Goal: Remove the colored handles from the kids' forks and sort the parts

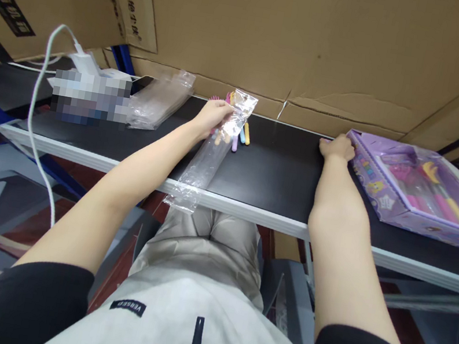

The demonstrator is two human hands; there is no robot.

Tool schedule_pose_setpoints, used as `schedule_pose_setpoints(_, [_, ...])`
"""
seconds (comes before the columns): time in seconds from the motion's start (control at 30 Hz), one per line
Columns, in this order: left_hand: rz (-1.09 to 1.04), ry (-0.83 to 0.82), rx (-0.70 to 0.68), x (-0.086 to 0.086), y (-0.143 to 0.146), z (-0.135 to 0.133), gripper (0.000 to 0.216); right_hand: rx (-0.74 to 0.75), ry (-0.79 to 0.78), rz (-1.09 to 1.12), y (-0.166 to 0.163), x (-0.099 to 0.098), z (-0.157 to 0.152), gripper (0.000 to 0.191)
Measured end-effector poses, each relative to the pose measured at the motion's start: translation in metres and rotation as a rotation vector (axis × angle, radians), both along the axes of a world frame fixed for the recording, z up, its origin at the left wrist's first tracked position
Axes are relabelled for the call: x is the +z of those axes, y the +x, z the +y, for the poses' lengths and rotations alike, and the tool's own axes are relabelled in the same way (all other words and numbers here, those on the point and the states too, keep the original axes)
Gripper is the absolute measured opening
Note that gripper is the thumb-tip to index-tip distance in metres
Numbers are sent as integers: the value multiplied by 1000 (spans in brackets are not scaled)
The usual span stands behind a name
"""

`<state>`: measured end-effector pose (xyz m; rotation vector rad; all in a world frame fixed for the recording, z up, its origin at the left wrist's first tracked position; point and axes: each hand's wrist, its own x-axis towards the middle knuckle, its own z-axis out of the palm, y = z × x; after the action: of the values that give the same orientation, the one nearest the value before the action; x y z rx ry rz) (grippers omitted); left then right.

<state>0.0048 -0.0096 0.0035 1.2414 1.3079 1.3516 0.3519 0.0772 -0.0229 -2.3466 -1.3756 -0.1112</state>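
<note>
My left hand (pixel 215 115) is closed on a long clear plastic bag (pixel 209 157) near its top end. The bag lies across the black table (pixel 282 175) and hangs over its front edge. Under the hand and bag lie several small pastel-coloured toy utensils (pixel 240 136). My right hand (pixel 338 148) rests on the table against the left corner of a purple toy box (pixel 419 195) with a clear window; its fingers are curled and mostly hidden.
A stack of clear plastic bags (pixel 160 99) lies at the table's left. Beside it are a white charger (pixel 84 61) with a cable (pixel 38 105) hanging off the edge. Large cardboard boxes (pixel 321 46) stand behind the table.
</note>
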Motion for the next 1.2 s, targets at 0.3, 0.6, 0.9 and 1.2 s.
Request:
schedule_pose_setpoints(0.3, [-23, 12, -5, 1, -1, 0, 31, -42, -64, 30, -7, 9, -16, 71])
schedule_pose_setpoints(0.6, [1, 22, 29, -8, -7, 11, 20, -25, -66, 46, -7, 8, -17, 67])
schedule_pose_setpoints(0.9, [26, 10, 36, 0, -7, 1, 24, 22, 48, -1, -26, 21, -26, 64])
schedule_pose_setpoints(1.2, [-27, 41, 22, -13, -14, 18, 24, 755, 242, -284, -108, 53, -43, 62])
